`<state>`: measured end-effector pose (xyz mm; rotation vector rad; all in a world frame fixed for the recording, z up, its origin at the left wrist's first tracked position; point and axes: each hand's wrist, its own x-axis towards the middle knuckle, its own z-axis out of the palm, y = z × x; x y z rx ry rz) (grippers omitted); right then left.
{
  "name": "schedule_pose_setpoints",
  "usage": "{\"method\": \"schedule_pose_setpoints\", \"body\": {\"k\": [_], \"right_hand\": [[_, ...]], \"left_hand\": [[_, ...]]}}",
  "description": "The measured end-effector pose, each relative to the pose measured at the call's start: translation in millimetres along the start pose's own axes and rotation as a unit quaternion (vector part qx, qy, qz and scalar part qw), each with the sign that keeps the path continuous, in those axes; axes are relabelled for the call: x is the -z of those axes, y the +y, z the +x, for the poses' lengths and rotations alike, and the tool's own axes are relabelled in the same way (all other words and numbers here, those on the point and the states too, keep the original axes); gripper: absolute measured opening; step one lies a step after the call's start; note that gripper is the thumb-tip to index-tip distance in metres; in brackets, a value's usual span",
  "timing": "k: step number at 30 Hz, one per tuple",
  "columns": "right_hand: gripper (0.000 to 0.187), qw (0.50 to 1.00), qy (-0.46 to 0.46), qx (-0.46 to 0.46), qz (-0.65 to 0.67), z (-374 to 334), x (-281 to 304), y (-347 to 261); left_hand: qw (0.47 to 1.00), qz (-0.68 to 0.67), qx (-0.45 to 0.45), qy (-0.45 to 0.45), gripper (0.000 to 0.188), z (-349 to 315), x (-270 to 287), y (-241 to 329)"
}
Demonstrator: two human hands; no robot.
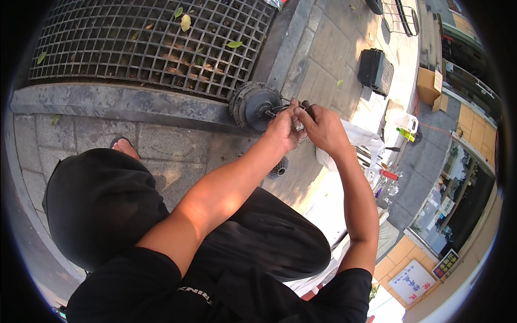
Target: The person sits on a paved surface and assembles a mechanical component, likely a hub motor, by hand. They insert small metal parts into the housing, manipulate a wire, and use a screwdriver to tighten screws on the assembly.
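A round dark hub motor [256,107] rests at the corner of the stone kerb, its axle pointing right. A thin black cable [281,107] runs from the axle end to my fingers. My left hand [284,129] is closed in a pinch on this cable, just right of the axle. Against it, my right hand [325,129] also pinches the cable, thumb and fingers pressed together. The cable's tip is hidden between the fingers. Below my hands, a dark ribbed round part [278,168] sits on the paving, partly covered by my left forearm.
A metal grate [156,46] with fallen leaves lies inside the kerb [118,105]. To the right are a black case [375,72], a cardboard box [427,86], a yellow-green bottle [405,134] and a red-handled item [389,175]. My bent knees flank my arms.
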<state>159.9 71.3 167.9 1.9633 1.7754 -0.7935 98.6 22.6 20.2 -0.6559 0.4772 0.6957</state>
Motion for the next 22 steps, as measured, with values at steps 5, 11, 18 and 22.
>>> {"method": "schedule_pose_setpoints", "body": {"k": [5,11,18,22], "right_hand": [[0.029,0.945,0.112,0.241,-0.188,13,0,18],[0.046,0.861,-0.012,-0.242,0.447,31,-28,32],[0.021,0.939,0.162,0.207,-0.222,9,-10,27],[0.014,0.943,0.079,0.201,-0.255,12,-3,32]], "left_hand": [[0.999,-0.045,0.004,-0.004,0.028,-3,-6,0],[0.996,0.033,0.041,-0.079,0.029,0,1,2],[1.0,-0.01,0.007,-0.01,0.028,-4,-6,3],[1.0,-0.009,0.008,-0.001,0.029,-4,-7,-1]]}}
